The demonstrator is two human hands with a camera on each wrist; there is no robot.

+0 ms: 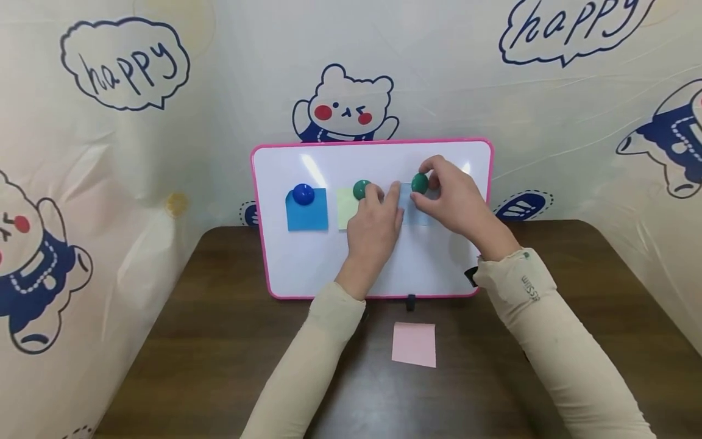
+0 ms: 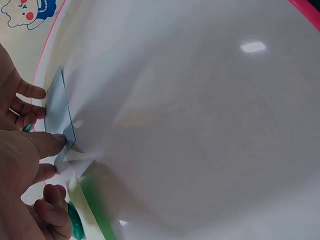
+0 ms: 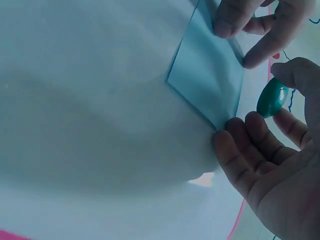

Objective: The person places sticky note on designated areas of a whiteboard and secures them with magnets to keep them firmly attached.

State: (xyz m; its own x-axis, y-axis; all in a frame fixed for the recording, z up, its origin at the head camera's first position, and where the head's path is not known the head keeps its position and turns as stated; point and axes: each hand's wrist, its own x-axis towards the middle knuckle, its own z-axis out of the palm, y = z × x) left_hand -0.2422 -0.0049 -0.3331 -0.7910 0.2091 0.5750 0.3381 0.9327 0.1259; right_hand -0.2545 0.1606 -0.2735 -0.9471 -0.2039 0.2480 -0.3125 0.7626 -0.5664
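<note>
My right hand [image 1: 457, 204] has its grip pinched on a green magnet [image 1: 419, 183], held at the top edge of a pale blue note [image 3: 207, 75] on the whiteboard [image 1: 307, 256]. My left hand [image 1: 375, 228] has no grip on anything: its straight fingers [image 2: 47, 145] press the note's left edge flat against the board. Just left of that hand, a 2nd green magnet [image 1: 361, 189] pins a yellow note [image 1: 345, 207], and further left a blue magnet [image 1: 303, 194] pins a blue note [image 1: 307, 216]. A pink note [image 1: 414, 344] lies on the worktop [image 1: 219, 341] in front of the board.
</note>
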